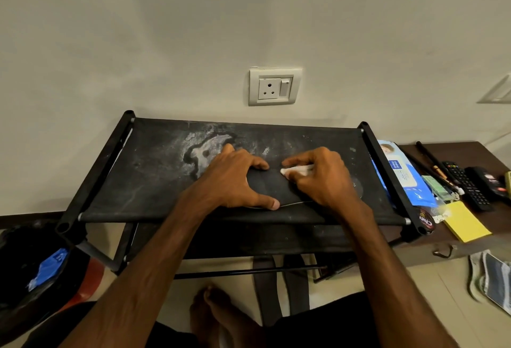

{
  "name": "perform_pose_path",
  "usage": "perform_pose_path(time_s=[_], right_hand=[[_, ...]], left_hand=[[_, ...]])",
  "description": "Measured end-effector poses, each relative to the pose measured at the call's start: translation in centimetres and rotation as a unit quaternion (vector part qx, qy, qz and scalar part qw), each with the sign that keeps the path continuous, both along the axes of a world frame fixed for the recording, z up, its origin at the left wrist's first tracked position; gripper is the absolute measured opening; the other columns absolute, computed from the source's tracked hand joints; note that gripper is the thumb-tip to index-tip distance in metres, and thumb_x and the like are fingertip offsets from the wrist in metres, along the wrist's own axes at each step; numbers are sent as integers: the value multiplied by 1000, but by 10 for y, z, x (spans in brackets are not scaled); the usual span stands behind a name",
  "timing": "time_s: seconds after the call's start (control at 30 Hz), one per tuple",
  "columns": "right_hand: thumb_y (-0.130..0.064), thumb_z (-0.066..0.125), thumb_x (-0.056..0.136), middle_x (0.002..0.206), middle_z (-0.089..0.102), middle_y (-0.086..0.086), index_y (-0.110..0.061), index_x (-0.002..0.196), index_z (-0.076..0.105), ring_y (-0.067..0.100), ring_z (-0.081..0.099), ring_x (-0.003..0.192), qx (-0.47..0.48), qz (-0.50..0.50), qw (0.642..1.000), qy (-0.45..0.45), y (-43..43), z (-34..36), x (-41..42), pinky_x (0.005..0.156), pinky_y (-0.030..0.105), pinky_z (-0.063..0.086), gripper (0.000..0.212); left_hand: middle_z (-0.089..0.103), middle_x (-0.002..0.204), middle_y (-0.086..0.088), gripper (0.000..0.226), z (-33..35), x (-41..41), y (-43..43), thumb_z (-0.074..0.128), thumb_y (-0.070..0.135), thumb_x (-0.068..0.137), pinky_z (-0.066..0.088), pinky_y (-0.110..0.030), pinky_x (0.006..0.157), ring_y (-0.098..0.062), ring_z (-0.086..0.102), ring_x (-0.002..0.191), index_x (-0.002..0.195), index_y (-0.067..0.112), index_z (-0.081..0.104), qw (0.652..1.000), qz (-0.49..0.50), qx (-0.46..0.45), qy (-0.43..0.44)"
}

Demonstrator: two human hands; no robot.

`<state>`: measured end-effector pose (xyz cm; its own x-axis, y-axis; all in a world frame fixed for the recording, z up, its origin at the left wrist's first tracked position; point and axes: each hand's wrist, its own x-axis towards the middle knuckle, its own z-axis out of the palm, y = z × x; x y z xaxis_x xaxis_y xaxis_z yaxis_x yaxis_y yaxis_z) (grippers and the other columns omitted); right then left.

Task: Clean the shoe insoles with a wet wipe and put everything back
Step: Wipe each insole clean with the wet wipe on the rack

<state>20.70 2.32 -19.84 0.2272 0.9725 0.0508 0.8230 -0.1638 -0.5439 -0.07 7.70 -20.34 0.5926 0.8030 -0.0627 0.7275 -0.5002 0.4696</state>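
I see the dark insole (272, 187) flat on the black rack shelf (154, 181), L hand (235, 179) spread open, pinning it. R hand (320, 176) is curled tight on a white wet wipe (296, 170), pressed to the insole; wipes pack (401, 173) just right of the rack.

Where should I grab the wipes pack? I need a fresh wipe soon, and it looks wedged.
Probably the pack's lower end, nearest the person, coming from the right. It leans on edge against the rack's right rail, so its left side is blocked. The right hand, closest to it, holds a wipe; the left hand pins the insole.
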Motion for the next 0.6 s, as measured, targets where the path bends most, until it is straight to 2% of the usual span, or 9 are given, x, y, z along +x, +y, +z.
perform_pose_path(time_s=[0.13,0.2,0.27,0.37,0.43,0.6], right_hand=[[-37,81,77,83,78,-5,-35,89,82,12,72,76,-9,58,998,17,-7,-2,-16,72,40,62,12],[-47,80,74,83,78,-6,-39,89,81,9,72,75,-27,114,993,33,-13,-2,-23,70,40,62,18],[-52,79,74,85,78,-10,-44,90,80,7,72,78,-28,116,993,24,-16,1,-16,72,40,62,18],[-41,81,81,89,77,-14,-44,87,81,7,69,81,-20,31,999,-19,-18,7,6,75,36,61,7],[-35,80,84,89,76,-16,-41,89,82,6,68,82,-15,13,999,-31,-19,7,8,71,30,58,8],[-38,85,78,78,77,-13,-39,81,82,2,70,72,-18,113,992,49,-23,3,-13,69,37,62,5]], left_hand=[[55,119,13,97,0,-2,2,73,86,51,42,-36,98,-14,36,112,134,40,57,1000,-7,3,6],[55,119,13,96,1,-3,2,75,84,51,42,-36,98,-14,37,113,134,39,58,1000,-7,0,0],[56,119,12,94,1,-2,0,76,82,53,42,-37,99,-15,37,114,134,39,58,1000,-3,1,-5],[55,120,12,94,1,-1,0,76,83,52,42,-40,101,-14,37,114,134,40,58,1000,4,-2,-2],[55,119,12,94,3,-1,-1,77,82,53,42,-39,101,-14,37,114,135,39,58,1000,5,-2,1],[56,117,10,94,4,-1,-2,77,81,55,41,-38,99,-15,37,112,136,37,58,1000,-4,14,4]])
